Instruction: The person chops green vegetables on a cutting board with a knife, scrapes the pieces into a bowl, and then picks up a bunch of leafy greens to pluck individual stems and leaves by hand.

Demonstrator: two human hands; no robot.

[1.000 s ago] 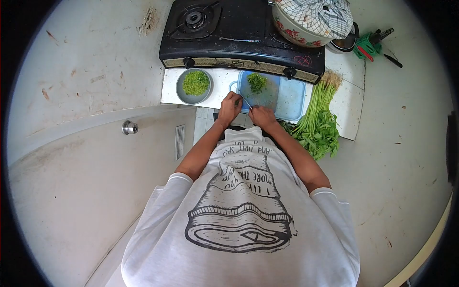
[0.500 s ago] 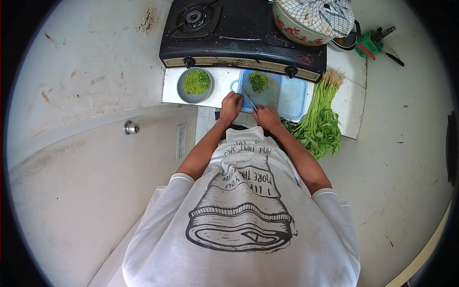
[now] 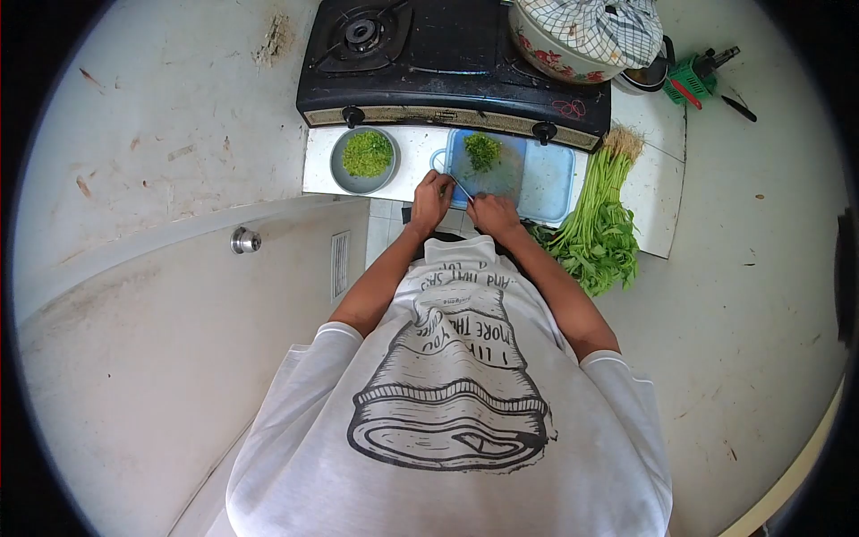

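Note:
A knife (image 3: 462, 189) is gripped in my right hand (image 3: 493, 216), at the near edge of the blue cutting board (image 3: 548, 183). Its thin blade slants up and left toward my left hand (image 3: 433, 200). The fingers of my left hand are closed near the blade tip, at the board's left corner; what they hold, if anything, is hidden. Chopped green herbs (image 3: 482, 153) lie in a small heap on the upper part of the board. To the left, a grey bowl (image 3: 336, 175) holds lighter green chopped pieces (image 3: 367, 155).
A black gas stove (image 3: 456, 54) borders the counter at the back, with a cloth-covered floral pot (image 3: 564, 64) on its right. A bunch of leafy green stalks with roots (image 3: 598, 215) lies right of the board. Farther right are a green basket (image 3: 693, 79) and another knife (image 3: 739, 109).
My right hand has shifted slightly left and up with the knife, closer to my left hand. Less of the blade shows. The bowl and herb heap stay in place.

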